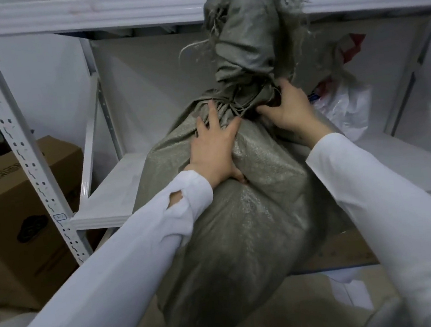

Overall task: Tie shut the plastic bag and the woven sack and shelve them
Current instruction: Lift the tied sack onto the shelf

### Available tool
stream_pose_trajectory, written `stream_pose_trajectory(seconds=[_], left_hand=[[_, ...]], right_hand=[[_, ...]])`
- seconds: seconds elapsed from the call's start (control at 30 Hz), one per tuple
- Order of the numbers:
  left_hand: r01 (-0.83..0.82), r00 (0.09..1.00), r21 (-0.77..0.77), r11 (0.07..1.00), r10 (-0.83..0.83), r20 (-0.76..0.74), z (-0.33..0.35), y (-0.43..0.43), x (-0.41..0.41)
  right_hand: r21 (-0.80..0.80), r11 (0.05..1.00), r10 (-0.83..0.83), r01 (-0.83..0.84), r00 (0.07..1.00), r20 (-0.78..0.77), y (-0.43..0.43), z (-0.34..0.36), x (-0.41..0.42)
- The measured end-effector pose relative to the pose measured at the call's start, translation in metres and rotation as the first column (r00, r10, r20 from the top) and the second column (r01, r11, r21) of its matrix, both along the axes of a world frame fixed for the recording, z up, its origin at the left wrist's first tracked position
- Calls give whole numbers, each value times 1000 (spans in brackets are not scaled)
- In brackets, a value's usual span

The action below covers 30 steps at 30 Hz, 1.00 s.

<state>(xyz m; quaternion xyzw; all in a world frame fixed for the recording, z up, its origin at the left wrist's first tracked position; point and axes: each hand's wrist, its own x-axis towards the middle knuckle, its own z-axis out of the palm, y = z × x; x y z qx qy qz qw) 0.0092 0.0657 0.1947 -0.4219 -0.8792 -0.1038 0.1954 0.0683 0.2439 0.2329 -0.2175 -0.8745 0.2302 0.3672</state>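
Head: woven sack point(241, 214) overhangs shelf point(112, 201) edge.

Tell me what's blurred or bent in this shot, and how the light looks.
Head view: the wide lens warps the upper shelf beam and perforated upright; the frayed top of the woven sack is smeared, the near sleeves soft; light is flat and cool, faint sheen on the sack.

the white metal shelf point(111, 195) carried the top half of the grey woven sack point(241, 214), which lay tilted over its front edge with the lower end hanging below the board. a white plastic bag point(344, 112) with red print sat on the same shelf at the right, just behind the sack's tied neck.
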Motion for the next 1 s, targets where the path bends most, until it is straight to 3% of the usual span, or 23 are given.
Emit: stream_pose_trajectory(seconds=[0.13, 0.23, 0.3, 0.4, 0.53, 0.67, 0.87, 1.0], left_hand=[[2, 999, 28, 1000, -4, 51, 10, 22, -12], [-15, 999, 51, 999, 12, 46, 15, 48, -15], [-8, 999, 33, 999, 6, 44, 17, 63, -15], [1, 999, 29, 1000, -2, 40, 17, 75, -15], [-10, 998, 11, 1000, 9, 66, 21, 79, -20], [-24, 998, 11, 1000, 23, 52, 22, 80, -20], [104, 990, 62, 993, -110, 87, 20, 72, -30], [229, 961, 92, 969, -240, 139, 24, 55, -46]], right_hand=[[-206, 958, 229, -200, 965, 125, -22, -2, 28], [-39, 987, 153, -155, 848, 507, -33, -7, 41], [164, 982, -25, -94, 794, 607, -34, -13, 44], [405, 913, -256, 44, 836, 486, -31, -27, 45], [511, 849, -289, 133, 927, 240, -38, -31, 50], [622, 728, -327, 290, 943, -57, -46, -22, 55], [505, 848, -336, 161, 900, 278, -42, -30, 36], [498, 854, -358, 150, 864, 354, -41, -35, 20]])
